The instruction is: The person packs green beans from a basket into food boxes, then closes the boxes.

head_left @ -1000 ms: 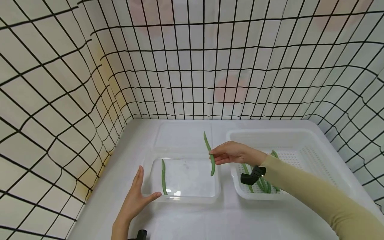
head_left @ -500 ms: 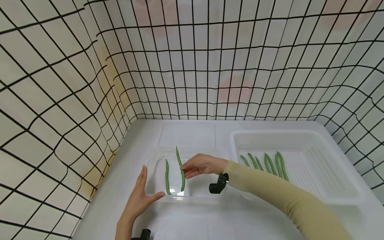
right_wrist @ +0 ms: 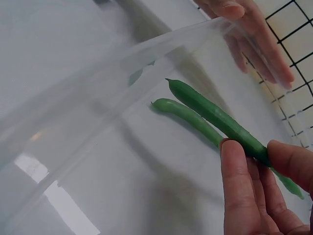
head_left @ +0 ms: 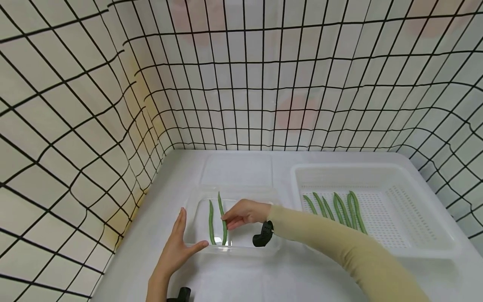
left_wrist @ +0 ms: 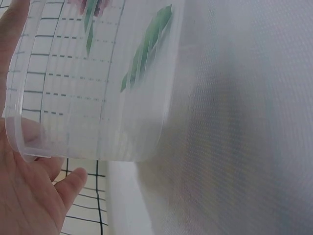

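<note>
My right hand (head_left: 245,213) pinches a green bean (right_wrist: 215,116) between thumb and fingers, over the left part of a clear plastic container (head_left: 249,251). Another green bean (head_left: 211,222) lies on the container's floor, to the left of the held one and roughly parallel to it. In the right wrist view the held bean is above the lying one. My left hand (head_left: 175,247) is at the container's near left corner, thumb along the front rim and fingers straight up the left side. The left wrist view shows the left hand (left_wrist: 29,191) at the container's corner, with both beans seen through its wall.
A white perforated basket (head_left: 422,197) stands to the right, with several green beans (head_left: 341,209) lying in its left half. The right forearm crosses its front left corner. Black wire grid (head_left: 245,88) rises behind the white table (head_left: 294,281) and along both sides.
My right hand has carried the green bean left from beside the basket, then lowered it into the container next to the lying bean. The left hand has kept its place at the container's corner.
</note>
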### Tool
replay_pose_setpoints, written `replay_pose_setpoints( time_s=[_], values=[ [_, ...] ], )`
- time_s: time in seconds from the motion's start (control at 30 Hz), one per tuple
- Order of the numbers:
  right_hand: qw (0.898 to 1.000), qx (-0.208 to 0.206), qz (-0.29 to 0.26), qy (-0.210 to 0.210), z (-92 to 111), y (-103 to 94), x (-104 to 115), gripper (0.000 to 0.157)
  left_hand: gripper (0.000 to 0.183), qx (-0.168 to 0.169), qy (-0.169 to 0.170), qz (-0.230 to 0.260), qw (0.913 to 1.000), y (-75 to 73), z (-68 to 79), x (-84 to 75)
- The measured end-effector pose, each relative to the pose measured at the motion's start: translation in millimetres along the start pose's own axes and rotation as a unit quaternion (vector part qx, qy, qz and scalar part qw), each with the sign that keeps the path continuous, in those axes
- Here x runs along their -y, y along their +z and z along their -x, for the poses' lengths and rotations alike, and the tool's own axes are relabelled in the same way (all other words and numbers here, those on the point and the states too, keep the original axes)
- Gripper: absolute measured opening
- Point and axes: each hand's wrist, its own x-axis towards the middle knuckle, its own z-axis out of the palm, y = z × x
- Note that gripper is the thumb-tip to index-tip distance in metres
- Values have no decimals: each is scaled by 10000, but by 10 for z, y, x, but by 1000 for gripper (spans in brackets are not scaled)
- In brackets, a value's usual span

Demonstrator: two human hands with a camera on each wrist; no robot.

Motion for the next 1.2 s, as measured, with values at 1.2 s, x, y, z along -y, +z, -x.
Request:
replay_pose_setpoints(
  time_s=[1.2],
  values=[
    [9926,-413,174,-1129,1344,-1682,299,37,121,91,-54,-110,9999,-3,15,-12]
  ],
)
